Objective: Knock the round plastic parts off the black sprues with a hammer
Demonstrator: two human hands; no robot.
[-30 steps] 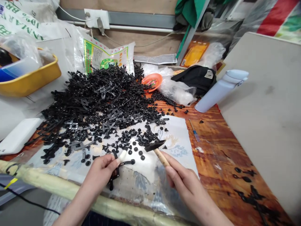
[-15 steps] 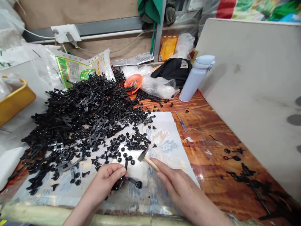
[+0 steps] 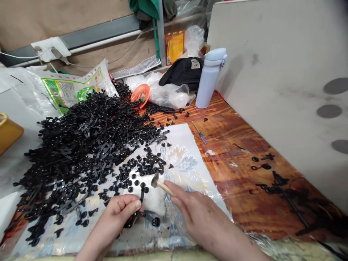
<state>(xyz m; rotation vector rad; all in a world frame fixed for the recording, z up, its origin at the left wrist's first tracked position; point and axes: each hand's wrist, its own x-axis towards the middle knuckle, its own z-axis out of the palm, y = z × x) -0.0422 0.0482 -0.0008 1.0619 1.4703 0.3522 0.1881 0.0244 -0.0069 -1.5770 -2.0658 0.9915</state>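
In the head view, the left hand (image 3: pixel 122 214) pinches a black jointed part (image 3: pixel 148 216) between its thumb and first finger. The other fingers are curled in. One arm of the part points up over a white pad (image 3: pixel 158 203), and another sticks out to the right with a round end. The part is low in the middle, at the near side of the pad.

The right hand (image 3: pixel 195 214) has its fingers closed around the wooden handle of a small hammer (image 3: pixel 165 188). The hammer's dark head is over the pad, near the part but apart from it. I cannot tell if the head touches the pad.

Little round black pieces (image 3: pixel 136 182) sit on the pad, just past the left hand. Behind them is a big, messy pile of black parts (image 3: pixel 89 137). Some of it lies on a pale flowery sheet (image 3: pixel 187 163) on the shiny brown table (image 3: pixel 225 156). A small screwdriver (image 3: pixel 202 137) lies to the right of the sheet. Farther back, a light blue bottle (image 3: pixel 208 83) stands beside a black bag (image 3: pixel 183 74). An orange dish (image 3: pixel 140 95) leans by the pile.
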